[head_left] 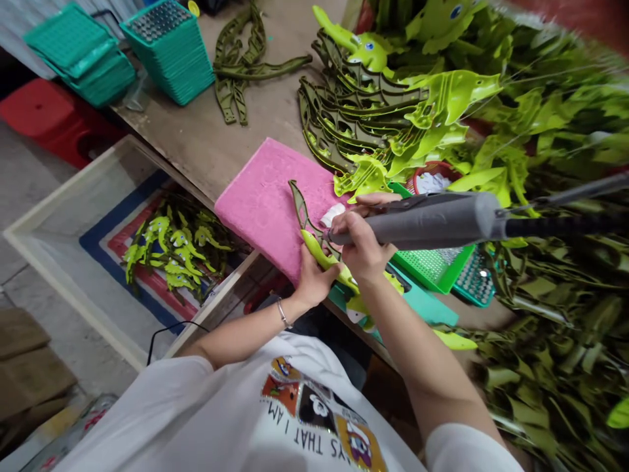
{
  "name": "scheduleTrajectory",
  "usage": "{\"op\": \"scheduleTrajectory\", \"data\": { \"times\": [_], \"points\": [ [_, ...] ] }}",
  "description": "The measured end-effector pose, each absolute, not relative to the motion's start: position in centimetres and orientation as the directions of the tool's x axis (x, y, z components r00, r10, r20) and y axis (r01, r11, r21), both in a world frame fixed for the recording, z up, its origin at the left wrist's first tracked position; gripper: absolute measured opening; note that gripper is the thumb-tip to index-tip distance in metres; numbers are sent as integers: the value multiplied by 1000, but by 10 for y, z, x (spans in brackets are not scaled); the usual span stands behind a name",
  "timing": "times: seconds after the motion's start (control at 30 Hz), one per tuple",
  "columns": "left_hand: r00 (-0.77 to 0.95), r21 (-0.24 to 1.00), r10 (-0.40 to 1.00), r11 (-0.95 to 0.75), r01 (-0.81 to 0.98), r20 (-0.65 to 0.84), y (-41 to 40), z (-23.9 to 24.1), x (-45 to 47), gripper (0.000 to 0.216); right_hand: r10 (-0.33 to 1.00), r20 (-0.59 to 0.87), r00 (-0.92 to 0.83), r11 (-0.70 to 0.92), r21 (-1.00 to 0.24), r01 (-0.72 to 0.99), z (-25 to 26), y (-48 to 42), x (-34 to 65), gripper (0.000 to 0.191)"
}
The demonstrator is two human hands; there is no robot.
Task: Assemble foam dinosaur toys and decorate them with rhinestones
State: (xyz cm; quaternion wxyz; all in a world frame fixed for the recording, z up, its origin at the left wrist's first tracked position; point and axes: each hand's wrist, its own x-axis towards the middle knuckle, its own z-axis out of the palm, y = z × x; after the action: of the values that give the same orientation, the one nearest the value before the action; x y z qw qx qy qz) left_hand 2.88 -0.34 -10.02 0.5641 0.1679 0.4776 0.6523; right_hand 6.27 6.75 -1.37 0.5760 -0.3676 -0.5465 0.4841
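My left hand (314,278) grips a lime-green plastic dinosaur-shaped piece (314,244) at the near edge of a pink towel (265,200) on the workbench. My right hand (361,246) is wrapped round a grey electric screwdriver (432,219), whose tip points down at the green piece. Its black cord runs off to the right. A bracelet shows on my left wrist.
A stack of green and olive plastic pieces (373,124) lies beyond the towel, with a large heap to the right (550,262). Teal trays (170,49) stand at the back left. A green screw tray (437,265) sits under the tool. A white bin (54,223) below holds finished pieces (174,246).
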Motion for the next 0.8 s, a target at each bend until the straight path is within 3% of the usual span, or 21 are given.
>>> {"op": "scheduleTrajectory", "data": {
  "times": [0.23, 0.43, 0.6, 0.8],
  "points": [
    [-318, 815, 904, 55, -577, -286, -5, -104, 30, 64, 953, 289, -95, 275, -951, -137, -27, 74, 50, 35],
    [-311, 802, 907, 46, -596, -283, -4, -97, 29, 66, 943, 305, -133, 286, -947, -144, -26, 74, 46, 28],
    [-303, 793, 909, 49, -607, -288, -3, -96, 29, 69, 939, 265, -217, 270, -963, -7, -22, 74, 48, 46],
    [-328, 818, 903, 43, -574, -278, -3, -97, 28, 62, 936, 256, -242, 259, -966, -20, -17, 81, 45, 28]
  ]
}}
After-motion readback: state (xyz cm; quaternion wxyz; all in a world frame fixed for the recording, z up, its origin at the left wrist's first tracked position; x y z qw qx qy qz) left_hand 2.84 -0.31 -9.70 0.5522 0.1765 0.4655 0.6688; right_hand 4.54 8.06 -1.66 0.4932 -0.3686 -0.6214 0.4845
